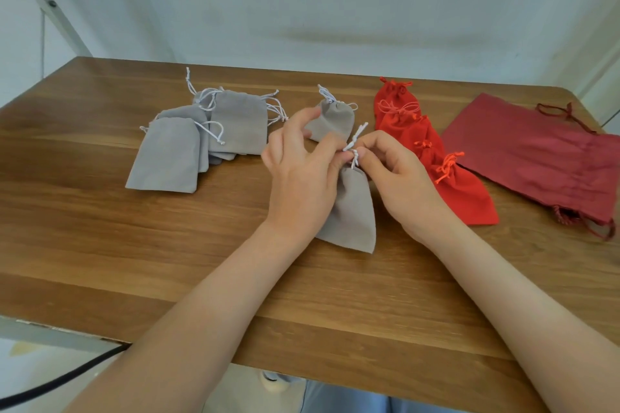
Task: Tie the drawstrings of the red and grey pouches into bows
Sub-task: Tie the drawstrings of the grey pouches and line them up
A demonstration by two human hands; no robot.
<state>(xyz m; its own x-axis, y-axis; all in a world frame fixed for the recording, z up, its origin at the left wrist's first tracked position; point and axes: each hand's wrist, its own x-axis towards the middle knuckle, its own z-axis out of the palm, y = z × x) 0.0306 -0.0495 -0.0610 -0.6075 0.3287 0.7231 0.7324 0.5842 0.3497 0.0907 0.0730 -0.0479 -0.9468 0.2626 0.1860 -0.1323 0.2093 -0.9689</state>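
Observation:
A grey pouch (pixel 352 211) lies in the middle of the wooden table (pixel 134 261), its gathered neck pointing away from me. My left hand (pixel 302 178) and my right hand (pixel 396 178) meet at that neck, and both pinch its white drawstrings (pixel 355 141), whose ends stick up between the fingertips. Just behind my left hand lies another grey pouch (pixel 335 121) with its neck drawn in. A heap of several grey pouches (pixel 201 134) with loose strings sits at the left. A row of several red pouches (pixel 436 157) with tied strings lies at the right.
A large dark red drawstring bag (pixel 536 154) lies flat at the far right of the table. A white wall stands close behind the table. A black cable (pixel 50 386) hangs below the table's near left edge.

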